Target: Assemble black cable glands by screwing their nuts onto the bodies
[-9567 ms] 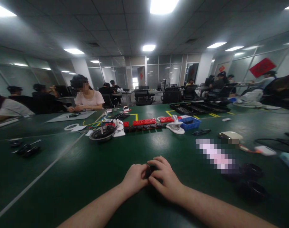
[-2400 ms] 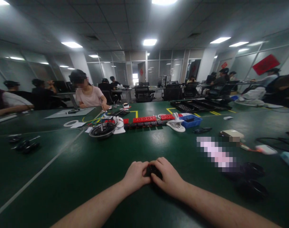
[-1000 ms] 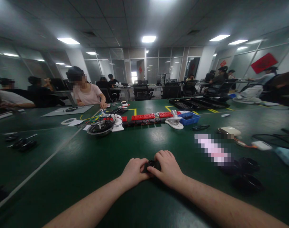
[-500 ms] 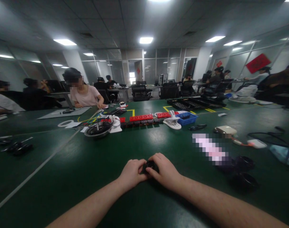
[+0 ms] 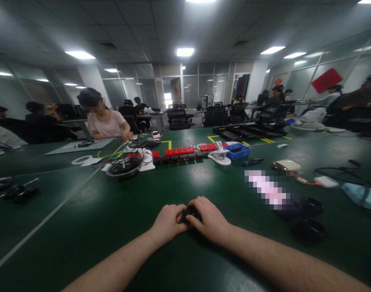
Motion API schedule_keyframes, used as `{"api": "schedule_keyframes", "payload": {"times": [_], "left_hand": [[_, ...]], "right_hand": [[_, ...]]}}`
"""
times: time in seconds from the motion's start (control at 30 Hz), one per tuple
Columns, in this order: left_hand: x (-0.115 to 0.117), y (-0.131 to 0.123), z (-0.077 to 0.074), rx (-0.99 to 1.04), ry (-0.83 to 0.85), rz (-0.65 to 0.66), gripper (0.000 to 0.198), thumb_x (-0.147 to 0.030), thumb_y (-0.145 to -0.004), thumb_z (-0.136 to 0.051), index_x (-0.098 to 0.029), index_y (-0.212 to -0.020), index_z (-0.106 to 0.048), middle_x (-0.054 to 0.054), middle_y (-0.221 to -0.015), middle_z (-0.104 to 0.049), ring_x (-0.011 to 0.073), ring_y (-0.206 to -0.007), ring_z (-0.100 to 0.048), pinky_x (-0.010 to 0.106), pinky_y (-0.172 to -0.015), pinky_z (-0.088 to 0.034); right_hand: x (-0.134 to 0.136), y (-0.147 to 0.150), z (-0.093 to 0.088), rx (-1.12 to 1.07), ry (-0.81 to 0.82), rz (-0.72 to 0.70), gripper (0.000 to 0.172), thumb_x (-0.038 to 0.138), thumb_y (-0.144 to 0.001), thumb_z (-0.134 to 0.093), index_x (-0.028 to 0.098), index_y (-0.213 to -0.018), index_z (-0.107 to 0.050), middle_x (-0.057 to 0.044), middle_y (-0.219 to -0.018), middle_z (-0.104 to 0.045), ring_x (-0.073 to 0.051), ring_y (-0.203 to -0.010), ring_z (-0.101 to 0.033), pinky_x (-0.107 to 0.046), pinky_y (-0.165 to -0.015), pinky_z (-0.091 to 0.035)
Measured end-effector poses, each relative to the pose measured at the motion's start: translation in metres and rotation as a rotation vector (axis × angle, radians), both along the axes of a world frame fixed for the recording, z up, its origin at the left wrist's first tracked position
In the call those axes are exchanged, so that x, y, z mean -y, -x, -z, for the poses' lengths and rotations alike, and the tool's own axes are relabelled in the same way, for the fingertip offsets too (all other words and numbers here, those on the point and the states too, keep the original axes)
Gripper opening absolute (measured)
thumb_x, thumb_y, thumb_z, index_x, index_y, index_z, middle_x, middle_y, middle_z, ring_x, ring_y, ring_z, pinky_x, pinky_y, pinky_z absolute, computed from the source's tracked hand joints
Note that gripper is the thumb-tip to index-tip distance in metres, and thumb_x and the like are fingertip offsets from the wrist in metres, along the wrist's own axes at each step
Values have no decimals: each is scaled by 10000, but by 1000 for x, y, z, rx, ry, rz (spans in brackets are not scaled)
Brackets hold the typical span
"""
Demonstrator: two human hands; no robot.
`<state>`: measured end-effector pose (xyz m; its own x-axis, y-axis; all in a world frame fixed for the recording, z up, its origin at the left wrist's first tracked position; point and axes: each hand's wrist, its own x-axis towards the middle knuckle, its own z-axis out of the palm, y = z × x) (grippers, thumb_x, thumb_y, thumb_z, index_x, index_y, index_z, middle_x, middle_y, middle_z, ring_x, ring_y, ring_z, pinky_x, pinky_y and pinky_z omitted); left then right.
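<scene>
Between my two hands is a small round black part (image 5: 191, 211), partly covered by the fingers, so its exact kind does not show. My left hand (image 5: 169, 221) grips its left side with thumb and fingers. From the right, my right hand (image 5: 208, 217) curls over it, thumb in front and fingers behind. Both hands are low over the green tabletop (image 5: 136, 215); whether the part touches the surface I cannot tell. To the right of my hands lie round black cup-like pieces (image 5: 309, 230), next to a blurred-out pinkish patch.
Across the table stand a metal bowl (image 5: 124, 168) of dark parts, a row of red and black blocks (image 5: 179, 151), a white clamp (image 5: 219, 154) and a blue bin (image 5: 238, 151). Black tools (image 5: 24, 192) lie left. A co-worker (image 5: 104, 121) sits at the far left.
The whole view has shifted slightly, with the table things a little further left. Both hands keep their hold on the black part, with hardly any visible movement.
</scene>
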<state>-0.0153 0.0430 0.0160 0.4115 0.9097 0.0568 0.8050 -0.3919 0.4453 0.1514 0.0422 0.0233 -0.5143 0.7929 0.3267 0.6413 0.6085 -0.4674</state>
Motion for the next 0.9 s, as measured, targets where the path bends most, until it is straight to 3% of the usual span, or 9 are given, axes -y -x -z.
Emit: {"api": "schedule_keyframes", "payload": {"times": [0.9], "left_hand": [[-2,0,5,-16,-32,-8,232,-370,-671,-551,-190,-608,-419,-67,-568,-415,109,-569,-411,216,-555,-265]], "right_hand": [[3,0,-2,-60,-47,-106,164,166,-807,-446,163,-957,-513,-54,-909,-519,-172,-872,-438,-321,-798,-381]]}}
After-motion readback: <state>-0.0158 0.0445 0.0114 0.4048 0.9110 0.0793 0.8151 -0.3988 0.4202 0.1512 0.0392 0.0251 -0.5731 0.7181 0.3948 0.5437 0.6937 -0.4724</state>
